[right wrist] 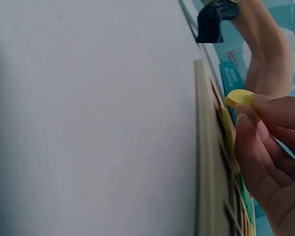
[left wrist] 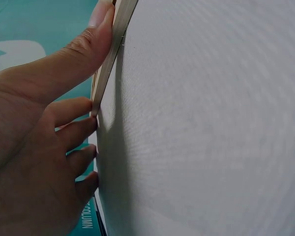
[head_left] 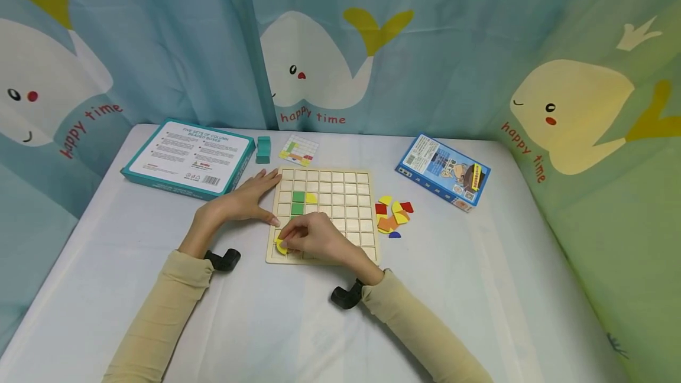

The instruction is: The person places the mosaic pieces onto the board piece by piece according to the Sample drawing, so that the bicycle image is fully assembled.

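A wooden grid board (head_left: 350, 178) lies flat on the table. My right hand (head_left: 321, 238) is over its near left corner and pinches a yellow quarter-circle piece (right wrist: 240, 98) between thumb and fingertips. In the right wrist view, another patch of yellow (right wrist: 228, 132) shows on the board beneath that piece. My left hand (head_left: 245, 198) rests along the board's left edge, its thumb and fingertips touching the wood (left wrist: 110, 64). Green squares (head_left: 298, 197) and a yellow quarter-circle (head_left: 311, 198) sit in cells near the middle left. The right hand hides part of the lower rows.
Loose red, yellow, orange and blue pieces (head_left: 392, 217) lie right of the board. Behind it are a coloured pattern card (head_left: 299, 151) and a small teal block (head_left: 263, 150). A flat teal-edged box (head_left: 191, 155) stands at left, a blue box (head_left: 446, 170) at right.
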`<state>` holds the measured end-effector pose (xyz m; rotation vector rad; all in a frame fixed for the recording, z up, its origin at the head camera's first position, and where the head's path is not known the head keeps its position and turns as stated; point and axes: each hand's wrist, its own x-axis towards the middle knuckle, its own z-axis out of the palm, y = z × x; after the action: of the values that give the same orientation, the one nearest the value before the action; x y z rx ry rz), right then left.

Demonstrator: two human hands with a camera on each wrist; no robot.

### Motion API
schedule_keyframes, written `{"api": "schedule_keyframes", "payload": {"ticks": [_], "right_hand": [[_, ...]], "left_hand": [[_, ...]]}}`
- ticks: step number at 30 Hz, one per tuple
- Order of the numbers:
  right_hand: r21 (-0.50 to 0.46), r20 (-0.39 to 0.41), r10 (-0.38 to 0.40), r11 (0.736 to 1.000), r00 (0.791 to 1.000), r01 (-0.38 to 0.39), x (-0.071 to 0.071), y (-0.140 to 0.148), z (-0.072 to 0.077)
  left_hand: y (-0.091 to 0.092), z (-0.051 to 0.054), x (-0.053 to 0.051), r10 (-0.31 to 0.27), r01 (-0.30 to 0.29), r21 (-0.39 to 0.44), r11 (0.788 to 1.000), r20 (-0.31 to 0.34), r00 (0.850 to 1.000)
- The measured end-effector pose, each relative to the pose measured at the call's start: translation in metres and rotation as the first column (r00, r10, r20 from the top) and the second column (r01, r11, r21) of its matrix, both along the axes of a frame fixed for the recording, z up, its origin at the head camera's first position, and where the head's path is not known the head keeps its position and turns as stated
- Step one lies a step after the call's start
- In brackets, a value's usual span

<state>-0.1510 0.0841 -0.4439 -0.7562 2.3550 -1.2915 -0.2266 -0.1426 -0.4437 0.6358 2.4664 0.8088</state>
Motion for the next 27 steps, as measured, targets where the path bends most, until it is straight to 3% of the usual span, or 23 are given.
{"api": "schedule_keyframes", "payload": {"ticks": [9, 27], "right_hand": [[0.061, -0.098, 0.018, 0.998, 0.995, -0.012, 0.0044, -0.0062, -0.0044], [0.105, -0.287, 0.075, 0.993, 0.955, -0.046, 0.0069, -0.0107, -0.0081]], "left_hand": [[0.0002, -0.0014, -0.0011, -0.007, 0.007, 0.019, 1.000, 0.002, 1.000], [-0.0009, -0.0017, -0.0003, -0.016, 0.016, 0.014, 1.000, -0.009, 1.000]]}}
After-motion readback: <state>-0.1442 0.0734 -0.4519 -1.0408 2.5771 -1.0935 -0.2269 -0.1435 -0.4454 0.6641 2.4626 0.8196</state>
